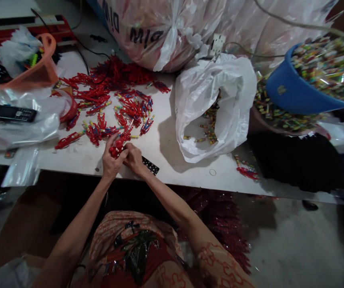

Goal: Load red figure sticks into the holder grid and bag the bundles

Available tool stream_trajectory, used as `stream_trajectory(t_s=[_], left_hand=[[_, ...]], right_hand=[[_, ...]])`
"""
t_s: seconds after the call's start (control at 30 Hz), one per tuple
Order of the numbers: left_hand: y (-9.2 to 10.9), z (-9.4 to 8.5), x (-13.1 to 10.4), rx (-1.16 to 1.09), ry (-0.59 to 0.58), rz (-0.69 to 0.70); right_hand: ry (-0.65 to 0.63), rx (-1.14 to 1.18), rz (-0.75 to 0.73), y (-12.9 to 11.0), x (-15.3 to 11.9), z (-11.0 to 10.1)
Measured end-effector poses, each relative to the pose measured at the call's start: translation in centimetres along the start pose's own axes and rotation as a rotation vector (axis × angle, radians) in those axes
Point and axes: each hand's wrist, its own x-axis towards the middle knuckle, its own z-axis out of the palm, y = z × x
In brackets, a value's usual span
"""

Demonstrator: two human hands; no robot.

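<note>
My left hand (111, 160) is closed round a bunch of small red plastic figures (117, 149), whose exact make is too small to tell. Close against it, my right hand (133, 157) has its fingers pinched at the same bunch; what they grip is hidden. More red and blue figures (134, 108) with yellow bits lie just beyond both hands, and a larger red heap (114, 72) is piled behind them. Partly under my right wrist lies a black remote-like strip with white dots (150, 165).
An open white plastic bag (186, 104) holds small wrapped pieces. To the right, a blue tub (282, 88) is full of similar pieces. An orange basket (47, 68) and a phone (14, 113) are on the left. Large tied bags (147, 28) stand behind. A rubber band (212, 172) lies near the edge.
</note>
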Motion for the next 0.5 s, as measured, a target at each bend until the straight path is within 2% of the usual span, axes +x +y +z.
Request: stream_trajectory(t_s=[0.1, 0.27, 0.4, 0.5], left_hand=[[0.0, 0.3, 0.7, -0.011, -0.033, -0.027], [-0.1, 0.6, 0.4, 0.05, 0.009, -0.016], [0.1, 0.7, -0.4, 0.087, 0.012, 0.045], [0.5, 0.6, -0.7, 0.006, -0.023, 0.036]], right_hand=[[-0.037, -0.104, -0.025, -0.3, -0.2, -0.1], [-0.014, -0.197, -0.096, -0.5, -0.5, -0.3], [0.047, -0.179, -0.115, -0.1, -1.3, 0.1], [0.055, -0.117, -0.112, 0.6, -1.3, 0.2]])
